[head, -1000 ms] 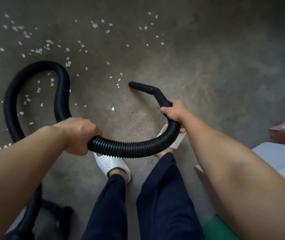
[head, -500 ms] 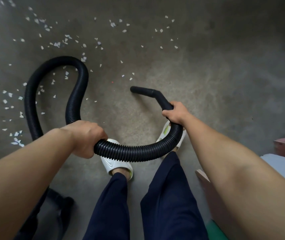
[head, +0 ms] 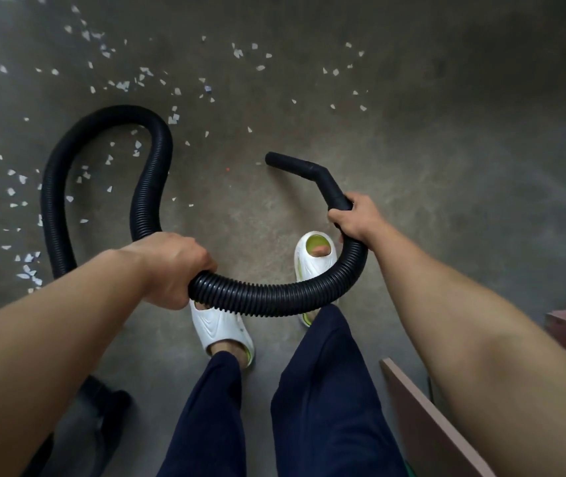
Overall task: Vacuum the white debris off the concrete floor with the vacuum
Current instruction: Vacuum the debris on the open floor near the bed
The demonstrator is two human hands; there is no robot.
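Hose on this vacuum is the ribbed black kind, so I'd expect it to be light and floppy, sagging and twisting wherever you don't support it. You've got your left hand wrapped tight around the ribbed part mid-run. Your right hand is clamped where the ribs meet the rigid bent nozzle. That looks like the right spot to me, since the stiff bit is what you steer with. The nozzle tip sits low over the concrete floor, pointing left; can't tell if it touches. The white debris is scattered ahead and off to the left, some inside the hose loop lying on the floor. Flakes look paper-light, so I'd keep the tip close.
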